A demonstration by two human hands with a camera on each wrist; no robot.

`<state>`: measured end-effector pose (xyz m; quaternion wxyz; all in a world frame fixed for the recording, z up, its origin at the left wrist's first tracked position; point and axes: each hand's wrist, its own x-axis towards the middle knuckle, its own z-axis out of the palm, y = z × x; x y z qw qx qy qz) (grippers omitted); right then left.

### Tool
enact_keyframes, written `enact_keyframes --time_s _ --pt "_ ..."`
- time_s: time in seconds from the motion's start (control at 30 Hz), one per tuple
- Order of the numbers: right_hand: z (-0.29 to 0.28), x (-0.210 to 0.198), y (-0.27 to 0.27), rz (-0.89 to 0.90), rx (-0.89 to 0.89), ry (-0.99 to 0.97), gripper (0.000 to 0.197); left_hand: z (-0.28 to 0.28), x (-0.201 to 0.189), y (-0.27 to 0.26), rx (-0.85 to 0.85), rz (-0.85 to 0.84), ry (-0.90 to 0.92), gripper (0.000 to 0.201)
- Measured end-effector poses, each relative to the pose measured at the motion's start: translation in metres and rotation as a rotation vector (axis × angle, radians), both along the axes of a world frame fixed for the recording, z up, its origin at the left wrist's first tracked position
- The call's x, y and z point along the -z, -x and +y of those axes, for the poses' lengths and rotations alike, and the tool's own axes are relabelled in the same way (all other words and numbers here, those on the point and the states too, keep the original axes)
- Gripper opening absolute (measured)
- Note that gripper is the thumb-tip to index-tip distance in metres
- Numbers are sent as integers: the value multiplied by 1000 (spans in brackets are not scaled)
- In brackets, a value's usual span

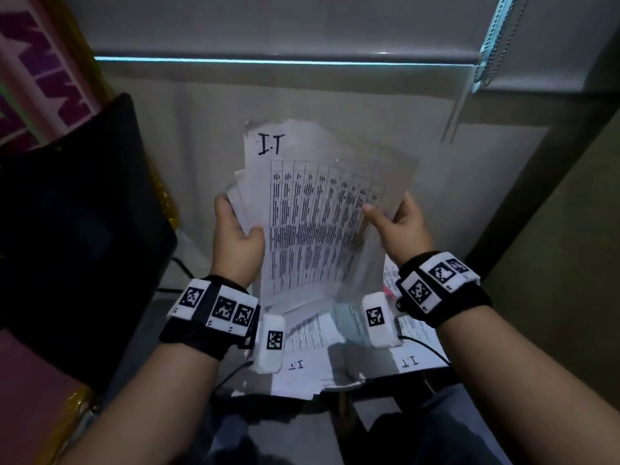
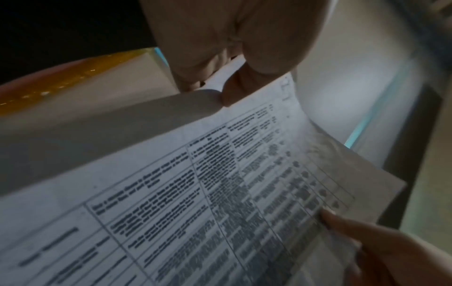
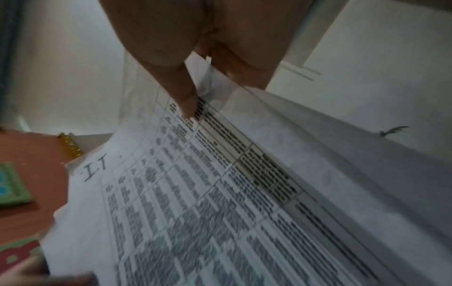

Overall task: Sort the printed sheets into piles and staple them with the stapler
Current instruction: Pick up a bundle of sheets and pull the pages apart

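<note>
I hold a fanned bundle of printed sheets (image 1: pixel 315 216) up in front of me; the top sheet carries a table and a handwritten "I.T". My left hand (image 1: pixel 236 229) grips the bundle's left edge, thumb on top (image 2: pixel 234 91). My right hand (image 1: pixel 396 223) pinches the right edge of the top sheet (image 3: pixel 195 174), thumb on the print (image 3: pixel 188 104). More printed sheets (image 1: pixel 312 350), also marked "I.T", lie on the surface below my wrists. No stapler shows in any view.
A black chair back (image 1: pixel 77 229) stands close on the left. A grey wall (image 1: pixel 302 95) with a blind and its bead chain (image 1: pixel 493 45) lies ahead. A pink item (image 1: pixel 389 292) peeks out by the lower papers. A cable (image 1: pixel 426 347) runs over them.
</note>
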<state>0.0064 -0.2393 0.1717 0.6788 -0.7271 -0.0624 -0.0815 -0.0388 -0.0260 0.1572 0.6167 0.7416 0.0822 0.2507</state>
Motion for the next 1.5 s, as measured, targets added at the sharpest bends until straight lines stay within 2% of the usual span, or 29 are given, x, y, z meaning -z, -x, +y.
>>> enact_keyframes --time_s 0.07,0.13,0.2,0.23,0.27,0.33,0.43,0.53,0.57,0.63,0.7,0.77,0.83,0.87,0.93,0.97,1.03,1.1,1.13,1.2,1.23,1.3,1.37,1.5 --pt "8 0 4 -53 11 -3 43 -5 -3 2 26 -16 -42 52" --pt "14 4 7 -30 -5 116 60 -11 3 3 48 20 -54 63" --pt "17 15 6 68 -32 228 67 -16 14 3 67 171 -50 72" --pt "18 19 5 114 -37 242 64 -17 20 2 76 265 -50 72" --pt "19 21 5 139 -26 245 57 -18 25 0 76 324 -58 70" --pt "20 21 3 135 22 234 50 -19 28 -5 22 296 -95 57" --pt "19 20 -5 137 29 205 53 -18 25 -13 -52 163 -91 46" --pt "17 26 -6 170 39 250 58 -18 23 -18 -40 233 -121 42" --pt "15 26 -7 146 77 265 66 -15 23 -20 -47 235 -151 39" --pt "10 19 -9 -11 188 301 86 -7 19 -27 -29 186 -223 34" --pt "4 9 -11 -205 232 502 102 -5 11 -28 63 141 -335 29" --pt "2 4 -11 -328 192 764 108 -9 2 -25 172 78 -480 27" --pt "5 6 -11 -345 105 896 100 -17 -7 -17 235 -3 -585 31" --pt "7 8 -11 -330 61 890 87 -19 -8 -16 269 -16 -591 35" --pt "8 14 -13 -291 62 773 46 -21 -9 -13 288 31 -541 38" --pt "7 16 -15 -258 83 697 29 -18 -6 -12 252 57 -552 31" --pt "-1 16 -17 -178 90 530 16 -7 2 -10 53 157 -744 13" --pt "-13 15 -17 -94 72 417 17 10 17 -7 -153 334 -902 24" --pt "-19 16 -18 -59 59 390 19 18 27 -3 -229 408 -901 32" --pt "-32 22 -22 1 40 331 22 34 47 4 -321 438 -753 49" --pt "-36 24 -22 25 33 301 21 40 54 5 -315 399 -592 59" --pt "-41 29 -21 51 30 241 21 47 64 5 -219 320 -195 79" --pt "-40 33 -17 86 35 211 26 49 70 1 -125 304 63 90" --pt "-33 45 -11 156 46 107 24 51 76 -7 -127 230 131 82"
